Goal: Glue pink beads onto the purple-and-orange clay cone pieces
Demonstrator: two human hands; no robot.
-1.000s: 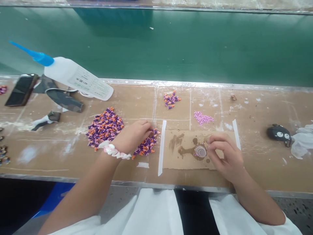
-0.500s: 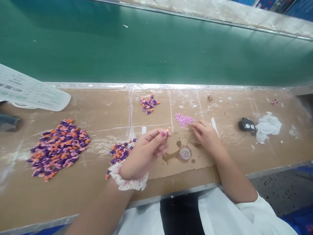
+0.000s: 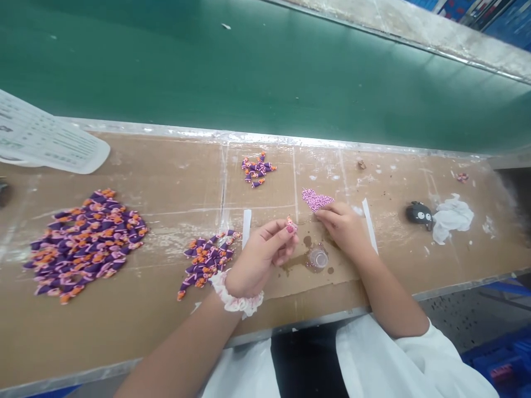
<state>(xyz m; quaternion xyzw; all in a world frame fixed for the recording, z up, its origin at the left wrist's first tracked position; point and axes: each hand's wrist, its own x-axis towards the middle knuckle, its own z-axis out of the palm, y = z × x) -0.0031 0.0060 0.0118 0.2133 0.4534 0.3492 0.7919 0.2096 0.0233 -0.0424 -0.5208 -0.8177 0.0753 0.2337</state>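
Your left hand (image 3: 265, 251) pinches one small figure (image 3: 290, 222) between thumb and finger, above the cardboard sheet (image 3: 295, 283). Your right hand (image 3: 345, 229) reaches the pink beads (image 3: 316, 198); whether its grip holds one, I cannot tell. Too light a pinch could drop the figure; a careless wrist could knock the cup (image 3: 318, 257).

The left hand (image 3: 265, 249) has left the smaller pile of figures (image 3: 209, 257) and now pinches one small figure (image 3: 290, 222) above the cardboard sheet (image 3: 301, 284). The right hand (image 3: 342, 226) has moved from beside the clear cup (image 3: 318, 257) to the pink beads' (image 3: 316, 199) near edge. The phone has gone out of view.
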